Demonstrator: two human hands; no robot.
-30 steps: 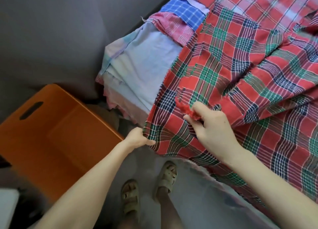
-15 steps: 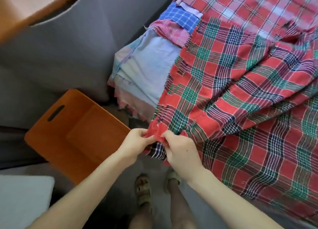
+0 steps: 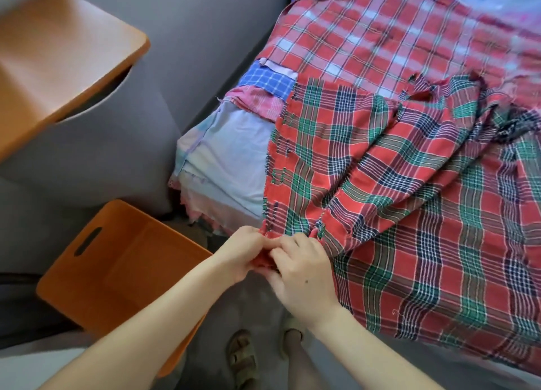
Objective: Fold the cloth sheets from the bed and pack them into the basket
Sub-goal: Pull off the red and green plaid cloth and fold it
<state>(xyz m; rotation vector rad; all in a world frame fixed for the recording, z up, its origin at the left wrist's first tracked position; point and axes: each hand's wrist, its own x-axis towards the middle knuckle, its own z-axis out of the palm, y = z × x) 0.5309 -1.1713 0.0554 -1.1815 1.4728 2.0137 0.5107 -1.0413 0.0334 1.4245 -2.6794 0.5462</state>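
Note:
A red, green and navy plaid cloth sheet (image 3: 395, 190) lies rumpled across the bed, hanging over its near edge. My left hand (image 3: 244, 250) and my right hand (image 3: 301, 268) meet at the sheet's near left corner, both pinching the bunched red fabric there. The orange basket (image 3: 73, 278) stands on the floor to the left of my hands, with nothing in it and a handle slot in its far wall.
Under the plaid sheet lie a red-and-white checked cloth (image 3: 366, 35), a blue checked piece (image 3: 268, 80) and pale blue and pink layers (image 3: 231, 161) at the bed's corner. A wooden-topped grey cabinet (image 3: 58, 55) stands at the left. My sandalled feet (image 3: 243, 357) are below.
My right hand moved left along the sheet's edge to join my left hand at the corner. The view tilted up, bringing the cabinet top and more of the bed into sight.

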